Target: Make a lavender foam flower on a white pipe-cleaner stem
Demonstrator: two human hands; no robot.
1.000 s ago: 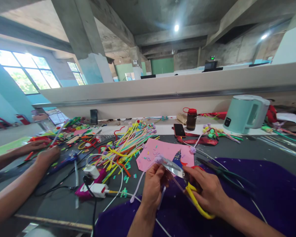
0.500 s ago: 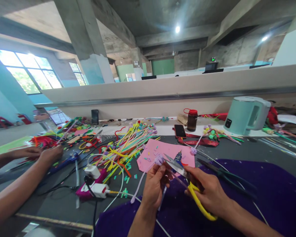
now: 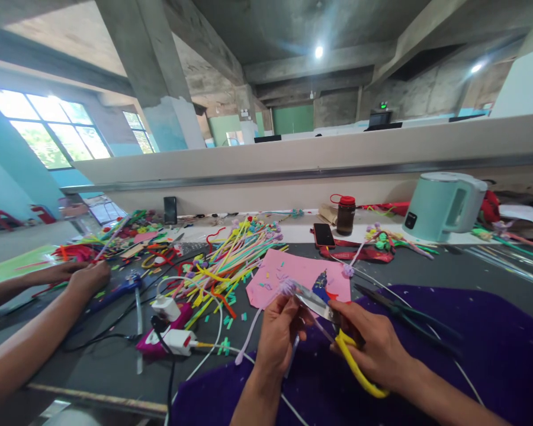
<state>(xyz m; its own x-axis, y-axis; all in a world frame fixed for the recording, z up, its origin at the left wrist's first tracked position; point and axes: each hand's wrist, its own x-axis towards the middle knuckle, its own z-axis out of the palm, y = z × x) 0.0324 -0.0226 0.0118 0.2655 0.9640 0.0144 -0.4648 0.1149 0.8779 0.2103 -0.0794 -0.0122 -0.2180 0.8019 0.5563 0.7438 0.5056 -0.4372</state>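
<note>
Pinched between the fingers of my left hand point(image 3: 281, 331) is a fuzzy lilac pipe-cleaner flower point(image 3: 286, 287), its head standing above my fingertips. My right hand point(image 3: 373, 343) grips scissors point(image 3: 353, 361) with yellow handles. Their metal blades point left and reach the edge of the flower head. A thin stem runs between my two hands. Below them lies a pink sheet point(image 3: 264, 281) scattered with small clippings. A blue glue gun point(image 3: 320, 287) rests on that sheet, just behind the scissors. Another lilac pipe cleaner point(image 3: 249, 340) hangs down left of my left hand.
Pliers point(image 3: 408, 316) lie on purple cloth point(image 3: 479, 319) at right. A heap of pipe cleaners point(image 3: 231, 260) and a power strip point(image 3: 153, 343) with cords are left. Behind stand a phone point(image 3: 324, 235), bottle point(image 3: 346, 216) and kettle point(image 3: 442, 207). A co-worker's hands point(image 3: 86, 278) work at far left.
The scissor blades have shifted slightly and now sit closer together against the flower head. My left hand stays nearly still. The co-worker's hands have moved a little.
</note>
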